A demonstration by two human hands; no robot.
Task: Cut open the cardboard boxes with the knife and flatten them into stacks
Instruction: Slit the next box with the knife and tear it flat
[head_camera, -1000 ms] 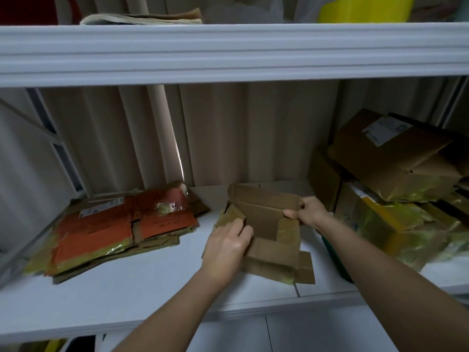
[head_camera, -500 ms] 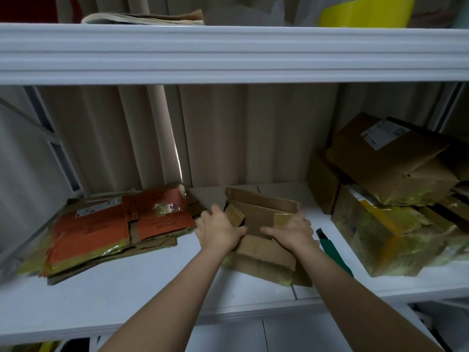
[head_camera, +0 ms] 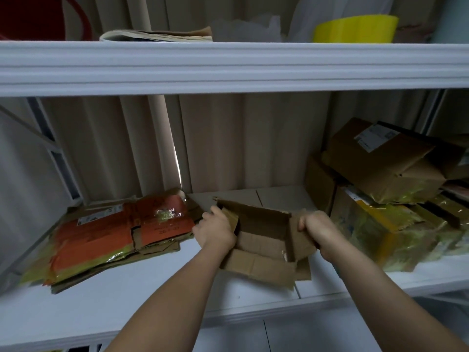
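A small brown cardboard box lies opened on the white shelf, its inside facing up. My left hand grips its left wall. At the other side my right hand grips the right flap. Both hands pull the sides apart. A stack of flattened boxes with orange and yellow tape lies to the left. The knife is hidden in this view.
Several unopened boxes wrapped in yellowish tape are piled at the right end of the shelf. An upper shelf hangs close overhead, carrying a yellow tape roll and papers. A corrugated wall closes the back.
My hands moved from pressing together on the box's middle out to its left and right sides, spreading it open. The green-handled knife seen beside the box half a second ago is now covered by my right arm.
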